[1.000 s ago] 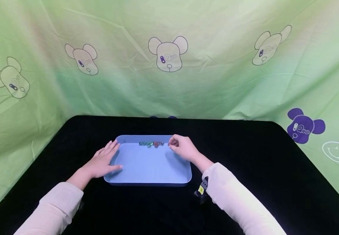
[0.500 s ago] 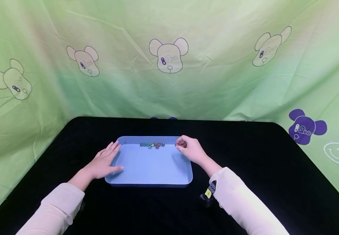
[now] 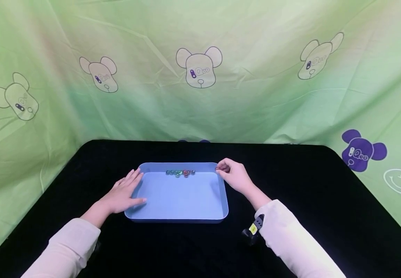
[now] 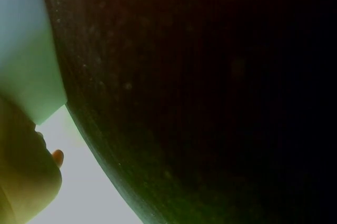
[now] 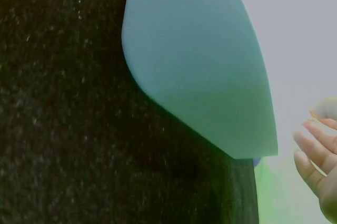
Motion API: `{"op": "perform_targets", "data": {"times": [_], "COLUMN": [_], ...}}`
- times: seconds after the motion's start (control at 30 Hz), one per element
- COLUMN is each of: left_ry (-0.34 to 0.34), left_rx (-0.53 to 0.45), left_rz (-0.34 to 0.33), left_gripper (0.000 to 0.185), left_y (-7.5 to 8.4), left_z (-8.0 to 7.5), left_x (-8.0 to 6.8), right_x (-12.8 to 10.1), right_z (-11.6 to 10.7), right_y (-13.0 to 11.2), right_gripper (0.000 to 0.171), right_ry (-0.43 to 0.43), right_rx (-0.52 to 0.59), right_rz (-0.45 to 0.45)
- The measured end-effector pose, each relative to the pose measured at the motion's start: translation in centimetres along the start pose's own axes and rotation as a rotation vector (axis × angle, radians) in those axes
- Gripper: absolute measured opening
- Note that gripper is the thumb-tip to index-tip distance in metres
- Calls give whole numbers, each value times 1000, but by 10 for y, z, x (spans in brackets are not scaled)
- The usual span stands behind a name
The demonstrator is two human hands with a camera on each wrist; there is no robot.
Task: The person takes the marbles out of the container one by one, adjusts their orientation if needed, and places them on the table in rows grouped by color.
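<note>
A shallow blue tray [image 3: 176,221] lies on the black cloth in the head view. Along its far wall, small shiny glass marbles [image 3: 180,173], green on the left and reddish on the right, form a row, with two more in front. My left hand [image 3: 122,193] rests with straight, spread fingers over the tray's left rim. Over the far right corner, the thumb and bent fingers of my right hand [image 3: 235,175] pinch a small reddish marble [image 3: 217,168], mostly hidden by the fingertips. The right wrist view shows only part of that hand, beside the tray's outer wall.
Black cloth [image 3: 301,185] covers the table all round the tray. A green curtain [image 3: 249,104] printed with bear heads hangs behind and at both sides. A small black device with a yellow label [image 3: 253,229] sits at the right cuff.
My right hand has moved right, away from the marble row to the tray's far right corner, its fingertips still together around the small reddish marble. My left hand stays on the rim.
</note>
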State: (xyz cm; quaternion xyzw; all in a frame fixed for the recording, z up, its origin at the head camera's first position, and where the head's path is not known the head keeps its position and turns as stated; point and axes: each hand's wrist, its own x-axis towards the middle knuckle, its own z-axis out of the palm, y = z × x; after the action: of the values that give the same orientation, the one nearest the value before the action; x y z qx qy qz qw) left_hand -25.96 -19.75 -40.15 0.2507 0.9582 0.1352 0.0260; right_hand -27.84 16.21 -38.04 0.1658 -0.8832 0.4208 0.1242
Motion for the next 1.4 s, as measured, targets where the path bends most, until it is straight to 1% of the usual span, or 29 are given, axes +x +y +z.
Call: {"op": "perform_targets", "data": {"times": [0.2, 0.47, 0.7, 1.17, 1.4], "left_ry": [0, -6, 3, -3, -5], "left_rx": [10, 6, 8, 2, 2], "left_rz": [2, -2, -1, -8, -3], "left_gripper": [84, 83, 83, 83, 82], "left_y": [-1, 0, -1, 0, 0], "left_z": [0, 0, 0, -2, -1], "left_x": [1, 1, 1, 1, 1], "right_x": [-2, -6, -8, -16, -18], "right_z": [-6, -14, -18, -29, -29], "right_y": [6, 14, 23, 42, 50], "right_gripper": [5, 7, 6, 7, 7], "right_ry": [34, 51, 73, 69, 39], "right_rx": [-3, -19, -31, -69, -85], "right_rz": [2, 8, 24, 95, 120]}}
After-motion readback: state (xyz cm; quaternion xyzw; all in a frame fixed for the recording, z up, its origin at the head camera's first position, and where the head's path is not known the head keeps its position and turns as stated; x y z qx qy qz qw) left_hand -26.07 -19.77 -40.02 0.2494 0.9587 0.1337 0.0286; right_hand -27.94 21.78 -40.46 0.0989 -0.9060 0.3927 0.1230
